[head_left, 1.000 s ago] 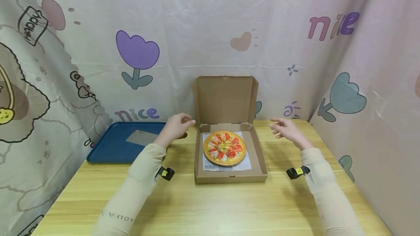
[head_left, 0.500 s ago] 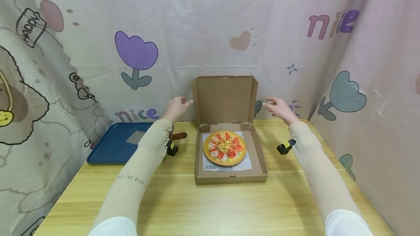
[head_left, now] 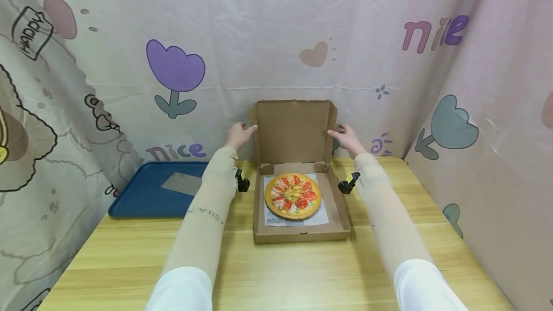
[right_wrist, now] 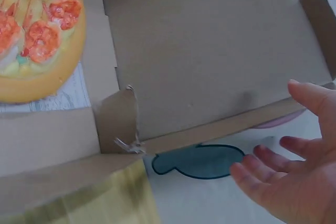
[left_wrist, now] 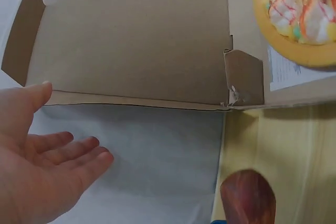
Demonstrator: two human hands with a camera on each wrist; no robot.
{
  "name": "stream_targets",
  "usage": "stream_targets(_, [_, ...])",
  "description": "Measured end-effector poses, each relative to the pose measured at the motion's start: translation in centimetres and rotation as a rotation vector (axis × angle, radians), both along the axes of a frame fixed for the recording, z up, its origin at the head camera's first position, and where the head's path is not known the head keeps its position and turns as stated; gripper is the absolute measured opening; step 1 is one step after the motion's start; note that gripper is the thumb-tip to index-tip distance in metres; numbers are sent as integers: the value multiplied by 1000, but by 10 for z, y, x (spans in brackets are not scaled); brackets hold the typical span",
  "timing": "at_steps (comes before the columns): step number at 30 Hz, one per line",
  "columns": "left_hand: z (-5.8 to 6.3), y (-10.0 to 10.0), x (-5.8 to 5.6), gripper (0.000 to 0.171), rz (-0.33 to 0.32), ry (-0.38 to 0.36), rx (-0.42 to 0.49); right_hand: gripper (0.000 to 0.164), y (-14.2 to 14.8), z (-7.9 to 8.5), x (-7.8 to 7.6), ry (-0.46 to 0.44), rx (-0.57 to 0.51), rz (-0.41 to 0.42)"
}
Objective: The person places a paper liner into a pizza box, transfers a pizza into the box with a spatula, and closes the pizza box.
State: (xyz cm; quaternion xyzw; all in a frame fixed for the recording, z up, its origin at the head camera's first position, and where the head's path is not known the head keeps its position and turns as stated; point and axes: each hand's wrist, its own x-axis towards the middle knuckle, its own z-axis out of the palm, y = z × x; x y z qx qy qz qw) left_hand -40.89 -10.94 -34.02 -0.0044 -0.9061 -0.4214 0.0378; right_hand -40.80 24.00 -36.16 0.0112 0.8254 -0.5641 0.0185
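Observation:
A cardboard pizza box [head_left: 302, 235] stands on the wooden table with its lid [head_left: 294, 131] raised upright at the back. Inside lies a round pizza [head_left: 293, 196] with red and white toppings, on a sheet of printed paper [head_left: 319, 217]. My left hand [head_left: 238, 135] is at the lid's left edge, thumb tip right at the side flap [left_wrist: 131, 98], the other fingers spread behind it. At the lid's right edge is my right hand [head_left: 348, 140], its thumb over the inner side in the head view and its fingers relaxed outside the flap [right_wrist: 226, 127].
A blue tray [head_left: 129, 200] with a flat grey blade [head_left: 179, 183] on it sits at the back left. A brown handle [left_wrist: 248, 198] shows below the left hand in the left wrist view. A printed curtain [head_left: 268, 61] hangs close behind the box.
Both hands have moved up and inward from either side of the box to the edges of the raised lid. The box and the pizza stay in place.

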Motion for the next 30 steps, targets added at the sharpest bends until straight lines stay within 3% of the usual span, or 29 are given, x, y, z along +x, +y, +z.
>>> stream_targets(9, [-12,8,-11,59,1,13,7,67,-16,-4,-5,104,60,-102])
stream_targets(17, [-22,15,-12,45,-55,-11,23,60,-26,-4,-4,145,80,-126])
stream_targets(25, [-22,22,-4,40,-33,16,53,46,-32,-4,-4,155,109,-194])
stream_targets(30, [-25,26,-7,30,23,59,13,39,-32,-5,-3,152,127,-230])
